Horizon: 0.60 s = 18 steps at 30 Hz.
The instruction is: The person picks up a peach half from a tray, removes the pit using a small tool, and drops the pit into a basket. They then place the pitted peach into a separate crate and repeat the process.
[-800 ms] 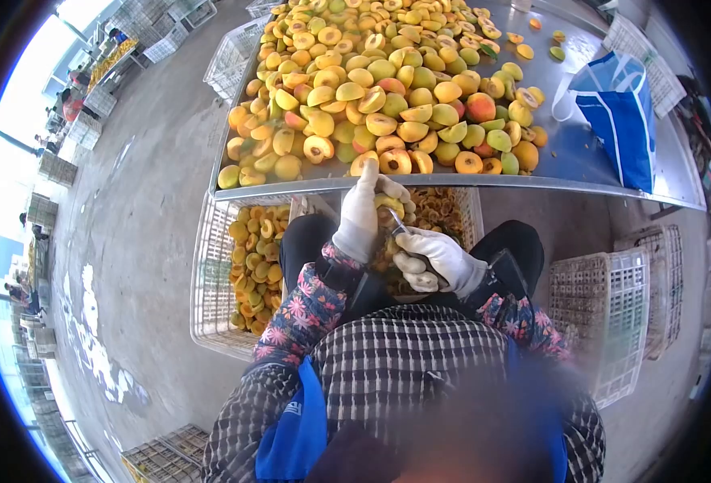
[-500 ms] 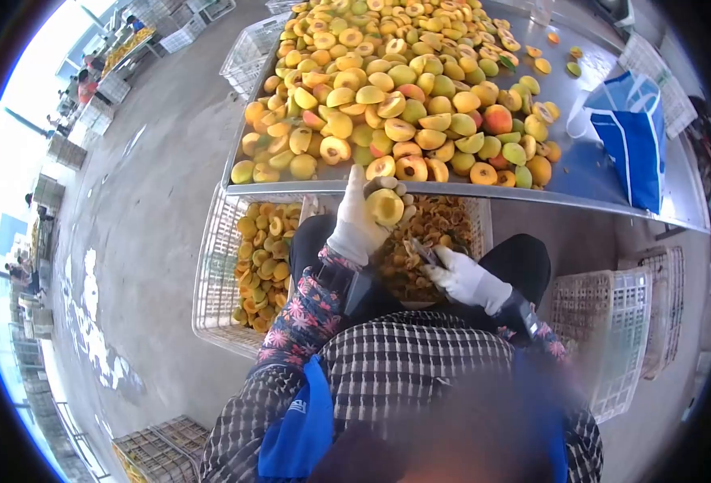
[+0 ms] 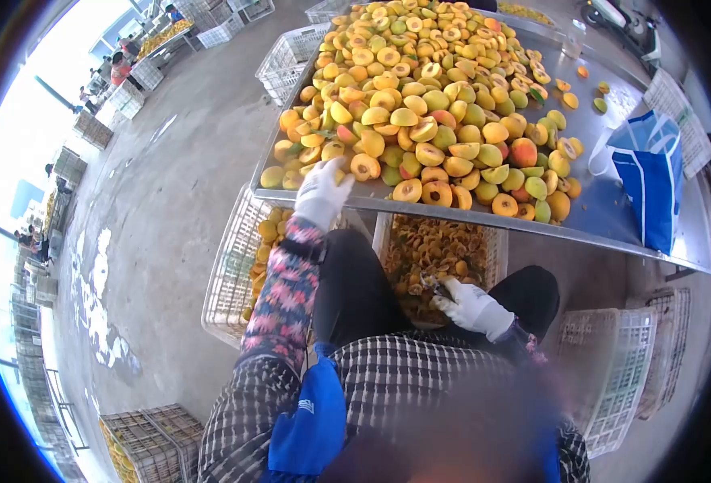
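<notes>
My left hand (image 3: 324, 193), in a white glove, is over the near left edge of the metal table (image 3: 484, 216). Its fingers are closed around a peach half (image 3: 340, 175) at the front of a large heap of halved peaches (image 3: 428, 105). Lower down, my right hand (image 3: 473, 309), also gloved, grips a small metal hand tool (image 3: 431, 282); its exact kind is unclear. That tool is above a white crate (image 3: 381, 239) between my knees, which holds peach scraps (image 3: 436, 249). Peach halves (image 3: 268, 232) lie in another crate (image 3: 225, 278) to the left, partly hidden by my left arm.
A blue and white bag (image 3: 648, 189) stands on the right of the table. Stacked white crates (image 3: 609, 370) are at my right, and a fruit-filled crate (image 3: 150, 443) is at lower left. Other people (image 3: 120, 71) work at far-left tables across the wet concrete floor (image 3: 162, 241).
My left hand has moved from above the scrap crate to the heap's front left edge; the peach half it held is gone from there. My right hand stays low with the tool. The view has shifted.
</notes>
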{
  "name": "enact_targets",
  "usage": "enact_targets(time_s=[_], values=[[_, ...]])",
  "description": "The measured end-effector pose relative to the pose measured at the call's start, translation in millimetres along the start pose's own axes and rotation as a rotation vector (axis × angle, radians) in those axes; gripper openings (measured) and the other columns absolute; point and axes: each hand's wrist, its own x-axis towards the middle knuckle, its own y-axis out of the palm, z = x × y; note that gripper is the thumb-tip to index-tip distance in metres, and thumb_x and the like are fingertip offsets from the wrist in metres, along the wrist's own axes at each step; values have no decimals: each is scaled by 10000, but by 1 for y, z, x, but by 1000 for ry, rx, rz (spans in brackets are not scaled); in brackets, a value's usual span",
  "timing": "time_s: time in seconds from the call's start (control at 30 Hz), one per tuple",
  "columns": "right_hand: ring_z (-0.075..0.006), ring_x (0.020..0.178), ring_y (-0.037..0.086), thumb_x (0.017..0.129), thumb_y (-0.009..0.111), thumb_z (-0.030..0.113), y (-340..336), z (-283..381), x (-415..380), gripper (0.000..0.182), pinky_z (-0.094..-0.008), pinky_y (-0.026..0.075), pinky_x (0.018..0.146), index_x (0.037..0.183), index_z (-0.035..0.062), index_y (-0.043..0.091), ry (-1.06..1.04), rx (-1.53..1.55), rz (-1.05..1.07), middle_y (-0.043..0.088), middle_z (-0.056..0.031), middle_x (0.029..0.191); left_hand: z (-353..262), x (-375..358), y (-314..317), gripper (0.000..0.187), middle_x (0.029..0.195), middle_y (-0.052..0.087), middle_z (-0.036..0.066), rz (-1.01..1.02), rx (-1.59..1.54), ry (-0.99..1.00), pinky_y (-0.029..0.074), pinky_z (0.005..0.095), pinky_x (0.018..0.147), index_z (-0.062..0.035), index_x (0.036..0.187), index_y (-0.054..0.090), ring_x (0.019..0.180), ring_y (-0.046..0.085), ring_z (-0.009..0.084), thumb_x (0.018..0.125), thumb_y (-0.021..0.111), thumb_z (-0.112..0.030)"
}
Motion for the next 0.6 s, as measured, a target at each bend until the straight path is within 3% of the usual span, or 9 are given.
enact_targets(time_s=[0.1,0.2,0.3,0.33,0.43,0.47,0.5,0.57,0.6], values=[[-455,853,599,953,522,320,-7,10,4,366,-482,458,722,1130,1,488,79,-1,83,614,-281,854,-5,30,36,515,1118,610,157,66,58,62,464,423,916,-63,1204,582,1089,568,333,819,657,-397],[-414,784,609,953,531,315,-10,11,-1,363,-458,459,684,1135,4,493,68,3,46,604,-253,798,-15,40,45,522,1116,598,167,118,166,-45,473,421,907,-53,1165,581,1076,577,325,778,705,-381],[-377,716,603,954,537,326,-3,-6,-3,362,-433,453,643,1132,13,498,42,52,29,587,-218,746,-16,41,35,573,1142,587,174,256,-27,-127,486,403,891,-48,1167,554,1045,598,315,729,760,-356],[-371,716,606,953,538,327,-3,-6,-4,363,-428,454,641,1130,13,498,30,49,21,590,-214,748,-8,38,42,574,1130,594,146,251,-250,-147,506,419,852,-59,1217,497,1002,624,305,750,769,-252],[-352,716,615,948,542,331,-9,2,1,374,-415,461,638,1129,7,496,-47,84,-84,601,-206,764,-19,23,35,528,1100,605,109,149,-1369,-321,531,399,790,-74,1246,453,976,638,276,799,727,-134],[-346,717,618,946,543,333,-10,9,2,379,-410,463,637,1130,4,494,-75,107,-126,605,-204,770,-33,10,23,501,1101,594,88,181,-1639,-424,538,341,717,-83,1257,430,971,637,244,829,690,-69],[-425,772,629,951,539,310,-22,24,6,385,-455,480,652,1177,3,487,5,143,-65,619,-248,804,-50,-2,13,493,1103,593,84,177,-1676,-429,531,320,703,-85,1253,438,967,637,229,832,694,-79],[-410,742,631,949,550,269,-28,39,17,360,-438,480,633,1185,6,481,-148,164,-251,617,-217,782,-75,-18,8,477,1106,592,75,167,-1762,-426,515,278,674,-89,1246,455,961,637,199,837,702,-99],[-411,741,630,946,556,251,-37,54,20,344,-438,479,629,1177,7,481,-179,163,-293,616,-213,776,-78,-27,10,374,1096,594,56,211,-1689,-383,498,261,649,-100,1226,500,959,630,166,899,652,-201]])
